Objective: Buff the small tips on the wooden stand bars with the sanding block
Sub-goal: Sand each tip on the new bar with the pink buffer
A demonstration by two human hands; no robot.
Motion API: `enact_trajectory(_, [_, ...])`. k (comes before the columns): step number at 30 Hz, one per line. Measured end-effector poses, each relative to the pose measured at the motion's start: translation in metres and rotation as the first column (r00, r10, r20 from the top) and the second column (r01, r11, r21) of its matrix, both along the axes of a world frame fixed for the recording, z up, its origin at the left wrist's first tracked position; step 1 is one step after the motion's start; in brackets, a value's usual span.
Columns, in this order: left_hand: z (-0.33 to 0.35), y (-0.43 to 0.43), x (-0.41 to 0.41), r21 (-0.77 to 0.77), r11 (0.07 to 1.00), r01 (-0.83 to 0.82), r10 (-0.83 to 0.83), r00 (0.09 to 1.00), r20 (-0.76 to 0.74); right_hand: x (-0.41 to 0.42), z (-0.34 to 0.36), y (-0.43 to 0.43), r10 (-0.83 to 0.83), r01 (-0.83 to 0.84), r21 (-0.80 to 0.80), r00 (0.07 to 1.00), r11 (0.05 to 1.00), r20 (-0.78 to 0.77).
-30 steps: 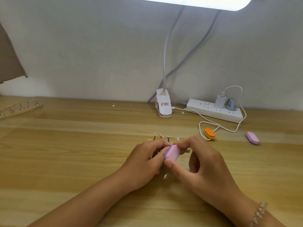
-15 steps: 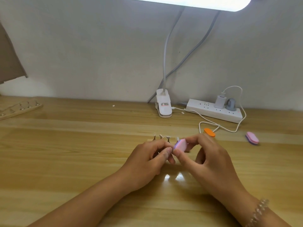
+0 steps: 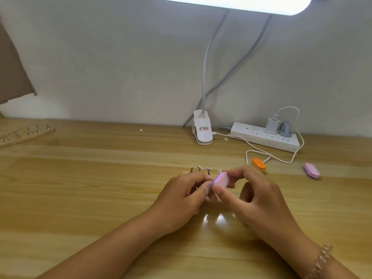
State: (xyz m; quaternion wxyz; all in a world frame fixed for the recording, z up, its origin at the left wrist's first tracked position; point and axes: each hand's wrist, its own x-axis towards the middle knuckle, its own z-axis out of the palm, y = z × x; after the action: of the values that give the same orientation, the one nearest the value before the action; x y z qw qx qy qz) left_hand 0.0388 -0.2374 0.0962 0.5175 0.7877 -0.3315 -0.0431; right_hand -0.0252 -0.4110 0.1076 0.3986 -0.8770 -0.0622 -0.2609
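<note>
Hands nearly touching: right hand [image 3: 259, 200] pinches sanding block [image 3: 221, 179] for fine control. Left hand [image 3: 181, 195] curls by stand bar [image 3: 231, 185], probably steadying it; grip hidden. Tips [image 3: 199, 169] at block's 10 o'clock.

The desk [image 3: 100, 188] is pale grained wood with a glossy finish that mirrors the lamp. The sanding block [image 3: 221, 180] looks matt, the power strip [image 3: 263, 137] smooth white plastic.

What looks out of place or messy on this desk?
Only small things: two tiny white bits lie loose near the lamp clamp, and the white cable loops across the desk beside the orange block.
</note>
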Motion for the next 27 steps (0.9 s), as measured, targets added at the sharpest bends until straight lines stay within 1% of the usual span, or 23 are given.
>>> enact_trajectory(2, [0.001, 0.0, 0.0, -0.004, 1.0, -0.001, 0.001, 1.0, 0.002, 0.001, 0.0, -0.002, -0.051, 0.051, -0.027, 0.999, 0.998, 0.015])
enact_trajectory(3, [0.0, 0.0, 0.0, -0.003, 1.0, -0.007, 0.007, 1.0, 0.003, 0.0, -0.001, 0.0, -0.046, 0.047, -0.066, 0.999, 0.997, 0.019])
enact_trajectory(5, [-0.001, 0.0, 0.002, 0.002, 1.0, -0.02, 0.02, 1.0, -0.013, -0.004, -0.001, 0.006, 0.014, -0.012, -0.118, 1.0, 0.993, 0.021])
enact_trajectory(7, [-0.001, -0.001, 0.002, 0.003, 1.0, -0.016, 0.016, 1.0, -0.016, -0.004, -0.001, 0.006, 0.057, -0.056, -0.061, 0.998, 0.997, 0.005])
enact_trajectory(9, [0.001, -0.001, -0.001, -0.001, 1.0, -0.005, 0.005, 1.0, -0.001, 0.0, 0.001, 0.0, 0.022, -0.022, 0.037, 1.0, 0.999, -0.008])
enact_trajectory(10, [0.001, -0.001, -0.001, -0.004, 1.0, -0.002, 0.002, 1.0, 0.0, 0.001, 0.001, -0.003, -0.01, 0.01, 0.04, 1.0, 0.999, -0.007])
enact_trajectory(12, [-0.001, 0.0, 0.001, -0.004, 1.0, -0.008, 0.008, 1.0, 0.001, 0.001, -0.001, -0.001, -0.03, 0.03, -0.039, 1.0, 0.999, 0.006])
enact_trajectory(14, [-0.003, 0.0, 0.003, -0.001, 1.0, -0.017, 0.017, 1.0, -0.004, -0.003, -0.002, 0.005, 0.022, -0.02, -0.109, 1.0, 0.994, 0.013])
enact_trajectory(16, [-0.003, 0.0, 0.003, -0.004, 1.0, -0.012, 0.012, 1.0, -0.001, -0.003, -0.001, 0.005, 0.05, -0.05, -0.065, 0.999, 0.997, -0.001])
enact_trajectory(18, [-0.001, 0.0, 0.001, -0.013, 1.0, 0.002, -0.002, 1.0, 0.013, 0.0, -0.001, 0.0, 0.002, -0.002, 0.025, 1.0, 1.0, -0.004])
enact_trajectory(19, [-0.001, 0.0, 0.001, -0.016, 1.0, 0.004, -0.004, 1.0, 0.014, 0.001, -0.001, -0.003, -0.03, 0.03, 0.027, 1.0, 0.999, -0.001])
enact_trajectory(21, [-0.002, 0.0, 0.002, -0.014, 1.0, -0.009, 0.009, 1.0, 0.011, 0.0, -0.002, 0.0, -0.035, 0.036, -0.062, 0.999, 0.997, 0.012])
enact_trajectory(23, [-0.003, 0.001, 0.004, -0.008, 1.0, -0.027, 0.027, 1.0, -0.003, -0.004, -0.003, 0.006, 0.018, -0.014, -0.148, 1.0, 0.989, 0.022])
enact_trajectory(25, [-0.003, 0.0, 0.004, -0.009, 0.999, -0.032, 0.032, 0.999, -0.008, -0.003, -0.002, 0.006, 0.029, -0.028, -0.107, 1.0, 0.994, 0.005])
enact_trajectory(27, [-0.002, 0.0, 0.002, -0.017, 1.0, -0.024, 0.024, 1.0, -0.007, 0.0, -0.002, 0.0, -0.028, 0.028, -0.039, 1.0, 0.999, -0.002])
